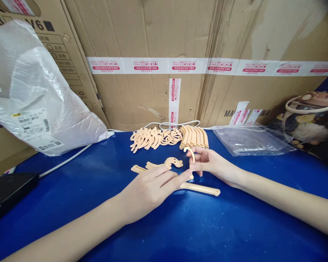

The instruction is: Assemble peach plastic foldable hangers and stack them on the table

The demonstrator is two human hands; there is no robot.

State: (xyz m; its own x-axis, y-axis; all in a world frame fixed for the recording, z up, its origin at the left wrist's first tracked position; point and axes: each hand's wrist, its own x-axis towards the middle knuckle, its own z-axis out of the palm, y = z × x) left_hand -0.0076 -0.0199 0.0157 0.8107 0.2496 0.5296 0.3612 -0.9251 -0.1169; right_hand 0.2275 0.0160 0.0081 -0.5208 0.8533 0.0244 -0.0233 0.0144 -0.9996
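Right fingers [201, 166] pinch a beige hook [191, 153]; left fingers [180, 178] near it, grip unclear; carton [71, 69] reads "V6".

The slim, hook-shaped plastic piece [193, 157] is pale cream; the fanned stack of curved plastic bars [194, 137], peachy beige. The flat, glossy tabletop [235, 225] is deep blue. White adhesive tape [164, 66] (its pinkish-red print repeating in blocks) stripes the brown cardboard [153, 29].

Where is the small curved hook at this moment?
In the head view, the curved hook is just right of centre, held by the right hand, with the left hand close to its lower end.
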